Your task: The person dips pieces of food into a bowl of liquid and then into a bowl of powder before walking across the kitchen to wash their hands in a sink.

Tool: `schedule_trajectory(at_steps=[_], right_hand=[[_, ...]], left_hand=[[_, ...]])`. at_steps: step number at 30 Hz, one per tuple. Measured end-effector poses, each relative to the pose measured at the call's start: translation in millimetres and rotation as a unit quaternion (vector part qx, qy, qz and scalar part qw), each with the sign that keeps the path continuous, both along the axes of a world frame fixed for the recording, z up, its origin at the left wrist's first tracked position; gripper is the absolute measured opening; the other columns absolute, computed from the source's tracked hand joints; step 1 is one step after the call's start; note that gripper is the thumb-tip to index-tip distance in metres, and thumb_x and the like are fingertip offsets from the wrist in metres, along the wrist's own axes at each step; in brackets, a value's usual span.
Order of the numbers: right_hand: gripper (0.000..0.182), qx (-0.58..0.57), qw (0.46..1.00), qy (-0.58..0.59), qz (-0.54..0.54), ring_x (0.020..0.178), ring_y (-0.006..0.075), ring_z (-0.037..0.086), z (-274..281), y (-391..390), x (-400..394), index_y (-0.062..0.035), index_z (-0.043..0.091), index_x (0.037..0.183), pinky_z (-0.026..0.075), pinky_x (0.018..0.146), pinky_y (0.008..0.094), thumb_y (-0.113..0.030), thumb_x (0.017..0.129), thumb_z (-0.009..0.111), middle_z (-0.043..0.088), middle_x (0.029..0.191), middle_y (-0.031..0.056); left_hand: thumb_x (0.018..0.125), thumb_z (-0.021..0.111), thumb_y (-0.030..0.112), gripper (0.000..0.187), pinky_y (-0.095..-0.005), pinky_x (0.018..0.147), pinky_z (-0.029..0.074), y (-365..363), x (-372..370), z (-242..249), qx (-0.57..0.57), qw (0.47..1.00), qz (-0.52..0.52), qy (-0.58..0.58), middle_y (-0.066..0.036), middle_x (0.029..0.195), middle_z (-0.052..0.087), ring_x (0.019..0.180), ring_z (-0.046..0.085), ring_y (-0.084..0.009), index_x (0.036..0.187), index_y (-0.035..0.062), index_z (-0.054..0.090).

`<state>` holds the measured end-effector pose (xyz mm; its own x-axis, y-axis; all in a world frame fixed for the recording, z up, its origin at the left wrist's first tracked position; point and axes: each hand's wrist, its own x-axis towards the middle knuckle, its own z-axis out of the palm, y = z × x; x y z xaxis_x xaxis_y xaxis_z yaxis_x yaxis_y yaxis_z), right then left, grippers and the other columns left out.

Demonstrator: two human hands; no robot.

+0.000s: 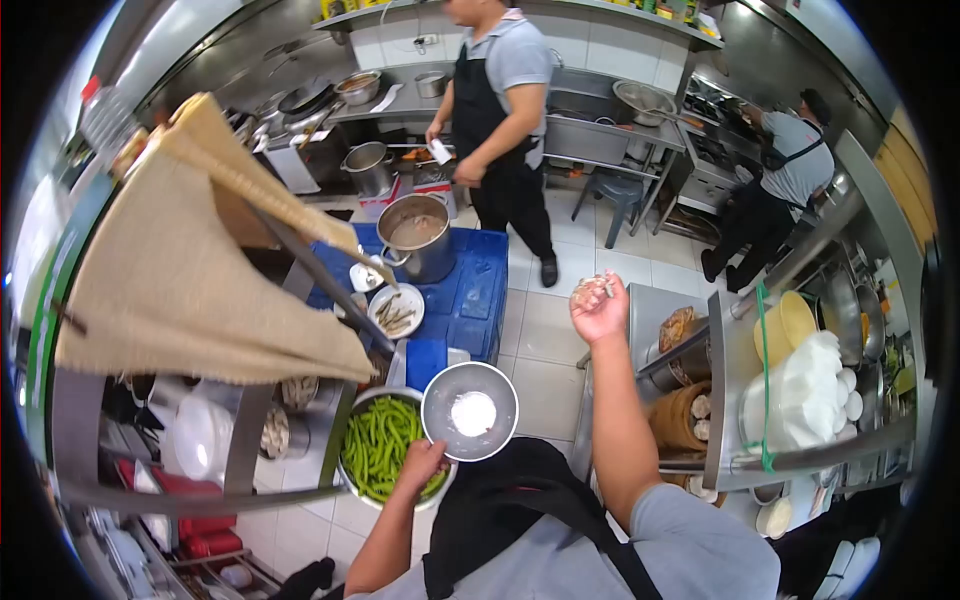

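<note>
A round metal bowl [470, 411] is tilted in front of my apron, with my left hand [424, 462] closed on its lower left rim. Only a pale spot of light or white residue shows inside it. My right hand [600, 308] is raised to the right, palm up, its fingers curled around some pale, chopped food [592, 290]. Beneath and left of the metal bowl, a large bowl holds long green peppers [380, 445]. Farther forward, a white plate [396, 311] with thin brownish strips and a big steel pot [416, 238] of brownish contents stand on a blue surface [475, 290].
One person [500, 110] in a black apron stands beyond the pot; another [795, 165] is at the stove on the right. A beige cloth [200, 270] hangs over the left rack [240, 440]. Shelving [735, 380] on the right bears bowls and containers.
</note>
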<state>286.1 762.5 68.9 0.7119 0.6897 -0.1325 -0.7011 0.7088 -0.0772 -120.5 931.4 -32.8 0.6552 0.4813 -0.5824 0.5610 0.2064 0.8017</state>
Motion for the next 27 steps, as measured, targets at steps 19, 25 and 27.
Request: schedule_trajectory(at_steps=[19, 25, 27], right_hand=[[0.035, -0.113, 0.969, -0.007, -0.218, 0.049, 0.0120, 0.038, -5.7, 4.7, 458.5, -0.0122, 0.050, 0.068, 0.031, 0.047, 0.0271, -0.033, 0.095, 0.059, 0.043, 0.059, -0.0022], [0.035, -0.168, 0.972, -0.036, -0.163, 0.048, 0.0113, 0.036, -20.2, 3.4, 541.3, -0.0146, 0.049, 0.068, 0.031, 0.047, 0.0271, -0.035, 0.095, 0.058, 0.041, 0.058, -0.0036], [0.036, -0.181, 0.969, -0.040, -0.166, 0.048, 0.0110, 0.035, -31.3, -7.9, 573.0, -0.0150, 0.048, 0.068, 0.031, 0.047, 0.0269, -0.037, 0.096, 0.058, 0.041, 0.058, -0.0038]], left_hand=[[0.091, 0.054, 0.026, 0.033, -0.0251, 0.044, 0.041, 121.6, 439.0, -10.1, -0.022, 1.000, 0.002, -0.002, -0.011, 0.069, 0.070, 0.048, 0.053, -0.0105, 0.079, -0.0026, 0.068], [0.089, 0.053, 0.024, 0.034, -0.0269, 0.044, 0.043, 170.3, 576.1, -9.6, -0.027, 0.999, -0.031, 0.025, -0.013, 0.070, 0.070, 0.050, 0.055, -0.0121, 0.079, -0.0049, 0.067], [0.089, 0.053, 0.024, 0.034, -0.0272, 0.044, 0.043, 181.2, 630.2, -14.2, -0.022, 0.998, -0.047, 0.025, -0.013, 0.071, 0.070, 0.051, 0.055, -0.0122, 0.079, -0.0051, 0.067]])
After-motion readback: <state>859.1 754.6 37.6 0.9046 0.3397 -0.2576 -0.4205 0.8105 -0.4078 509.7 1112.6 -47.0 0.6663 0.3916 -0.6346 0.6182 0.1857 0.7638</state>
